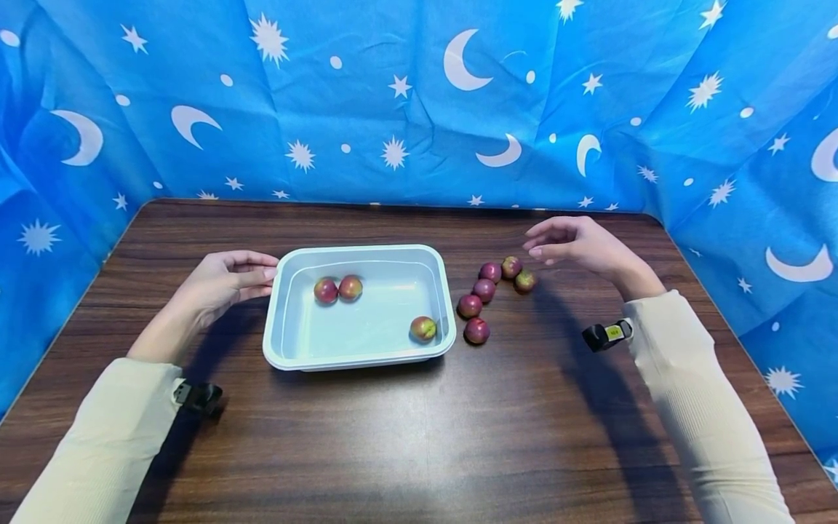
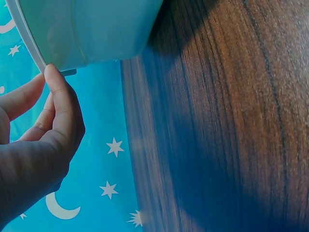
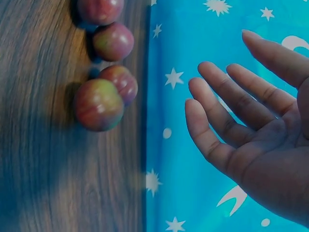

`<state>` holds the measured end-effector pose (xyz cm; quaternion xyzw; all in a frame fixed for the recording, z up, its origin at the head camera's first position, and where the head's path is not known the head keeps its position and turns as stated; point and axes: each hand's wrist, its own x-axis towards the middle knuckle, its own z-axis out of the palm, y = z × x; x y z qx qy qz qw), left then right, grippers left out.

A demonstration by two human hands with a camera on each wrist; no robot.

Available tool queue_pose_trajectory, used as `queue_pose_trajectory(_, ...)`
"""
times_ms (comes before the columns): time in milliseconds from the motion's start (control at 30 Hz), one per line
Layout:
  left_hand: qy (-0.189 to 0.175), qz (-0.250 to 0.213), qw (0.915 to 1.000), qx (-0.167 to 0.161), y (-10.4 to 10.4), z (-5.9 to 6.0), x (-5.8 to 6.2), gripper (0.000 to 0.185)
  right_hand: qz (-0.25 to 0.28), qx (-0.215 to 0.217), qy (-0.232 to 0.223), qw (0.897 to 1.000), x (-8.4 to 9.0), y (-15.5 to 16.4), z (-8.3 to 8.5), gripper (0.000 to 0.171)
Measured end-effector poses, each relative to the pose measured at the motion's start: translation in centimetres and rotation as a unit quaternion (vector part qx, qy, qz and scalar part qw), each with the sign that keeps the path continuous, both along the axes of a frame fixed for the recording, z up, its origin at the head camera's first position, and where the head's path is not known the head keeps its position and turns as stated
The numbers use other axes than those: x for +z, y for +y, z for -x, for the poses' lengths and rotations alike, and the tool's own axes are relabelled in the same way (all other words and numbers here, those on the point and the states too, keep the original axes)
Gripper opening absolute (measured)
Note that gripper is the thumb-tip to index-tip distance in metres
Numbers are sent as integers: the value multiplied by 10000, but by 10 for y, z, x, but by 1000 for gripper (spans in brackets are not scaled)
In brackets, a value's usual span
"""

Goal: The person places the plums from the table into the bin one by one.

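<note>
Wooden table (image 1: 419, 437) | left hand (image 1: 222, 285) touching tray (image 1: 356, 358) | right hand (image 1: 576, 244) above plums (image 1: 484, 291)

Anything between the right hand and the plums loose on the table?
Nothing: in the head view the right hand hovers open just above the loose plums, only bare table beneath; the right wrist view shows the same gap.

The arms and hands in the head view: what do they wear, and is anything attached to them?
Both arms wear long, close-fitting cream sleeves of a finely ribbed knit that end at the wrists. The left hand and the right hand are bare, with no gloves or rings visible. A small black device sits at the left wrist. A similar black one at the right wrist carries a yellow label.
</note>
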<state>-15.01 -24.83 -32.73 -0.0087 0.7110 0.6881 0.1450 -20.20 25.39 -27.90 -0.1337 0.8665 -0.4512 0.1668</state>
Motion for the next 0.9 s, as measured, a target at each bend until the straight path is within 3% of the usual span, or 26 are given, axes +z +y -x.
queue_pose_trajectory(467,-47,-30,10000,3,1,0,3,25,-7,-197,-247,9995,-14,14,3,37)
queue_pose_trajectory(900,-81,68,9999,6,1,0,3,26,-8,-318,-534,9981,-39,23,6,43)
